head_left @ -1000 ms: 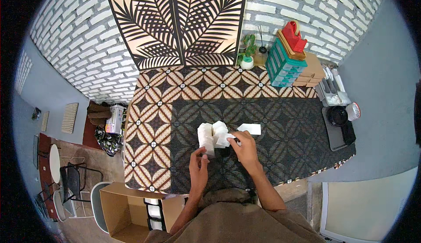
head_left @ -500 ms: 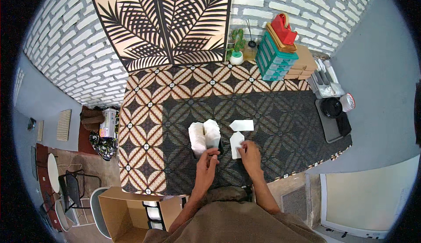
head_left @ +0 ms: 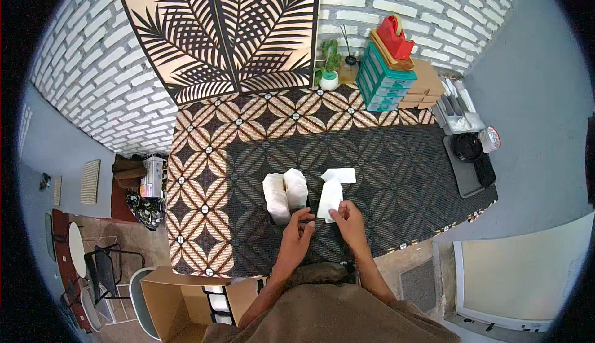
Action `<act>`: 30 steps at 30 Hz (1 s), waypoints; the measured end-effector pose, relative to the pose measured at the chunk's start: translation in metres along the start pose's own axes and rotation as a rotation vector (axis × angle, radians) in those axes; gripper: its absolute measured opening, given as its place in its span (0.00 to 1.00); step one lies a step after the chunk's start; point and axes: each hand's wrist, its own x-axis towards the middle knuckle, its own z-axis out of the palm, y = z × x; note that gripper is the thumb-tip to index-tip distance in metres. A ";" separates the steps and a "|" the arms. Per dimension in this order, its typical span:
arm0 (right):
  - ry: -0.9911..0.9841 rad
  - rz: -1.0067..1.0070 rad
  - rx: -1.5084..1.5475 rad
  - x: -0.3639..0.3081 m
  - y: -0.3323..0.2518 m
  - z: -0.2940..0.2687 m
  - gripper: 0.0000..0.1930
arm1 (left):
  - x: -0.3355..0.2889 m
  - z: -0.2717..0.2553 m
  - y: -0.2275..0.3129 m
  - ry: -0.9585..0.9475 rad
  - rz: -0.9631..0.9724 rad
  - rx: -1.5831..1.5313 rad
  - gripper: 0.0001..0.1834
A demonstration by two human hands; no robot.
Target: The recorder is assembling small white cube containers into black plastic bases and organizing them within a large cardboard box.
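The right hand (head_left: 348, 218) pinches the near edge of a white folded paper (head_left: 330, 199) lying on the table (head_left: 396, 175); the left hand (head_left: 299, 226), fingers curled, touches nothing I can make out. Two white rolls (head_left: 284, 193) stand just left of the paper; a second white sheet (head_left: 339, 175) lies just beyond it.

The left hand (head_left: 297, 231) perhaps hides a small dark thing (too small to tell).

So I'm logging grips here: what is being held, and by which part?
The right hand pinches a white folded sheet by its near bottom edge. The left hand meets that edge too; its grip cannot be told.
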 end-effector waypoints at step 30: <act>-0.325 0.111 0.645 0.006 -0.080 0.011 0.10 | -0.007 -0.026 0.018 -0.008 -0.040 0.158 0.10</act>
